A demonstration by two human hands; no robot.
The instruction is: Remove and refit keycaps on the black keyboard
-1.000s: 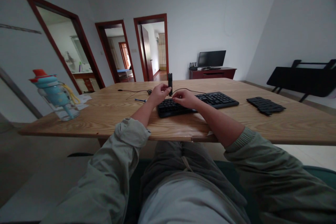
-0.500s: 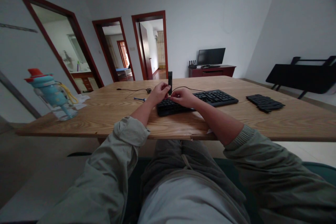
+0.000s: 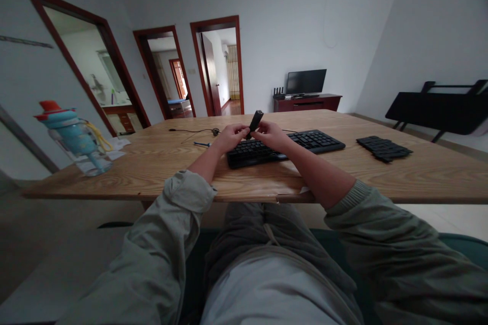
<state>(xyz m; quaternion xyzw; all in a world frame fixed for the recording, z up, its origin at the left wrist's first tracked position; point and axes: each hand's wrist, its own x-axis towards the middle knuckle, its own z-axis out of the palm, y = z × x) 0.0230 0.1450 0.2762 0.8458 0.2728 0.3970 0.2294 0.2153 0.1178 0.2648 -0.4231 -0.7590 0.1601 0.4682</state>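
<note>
A long black bar (image 3: 256, 121) tilts up to the right between my hands, above the keyboard; its exact kind is not clear. Pinching its lower left side are the fingers of my left hand (image 3: 232, 138). The fingertips of my right hand (image 3: 269, 135) close on the bar's lower right side. Below both hands lies a black keyboard (image 3: 314, 142), partly covered by them. To the left of the keyboard, a thin blue tool (image 3: 202, 144) rests on the wooden table (image 3: 183, 177).
Flat black pieces (image 3: 384, 149) lie grouped at the right of the table. A blue bottle with a red cap (image 3: 68, 132) stands at the left, near some white papers (image 3: 116, 148). A thin black cable (image 3: 190, 130) runs behind the blue tool.
The black bar has gone from upright to tilted, its top leaning right. My right hand has risen slightly and now grips the bar beside my left.
</note>
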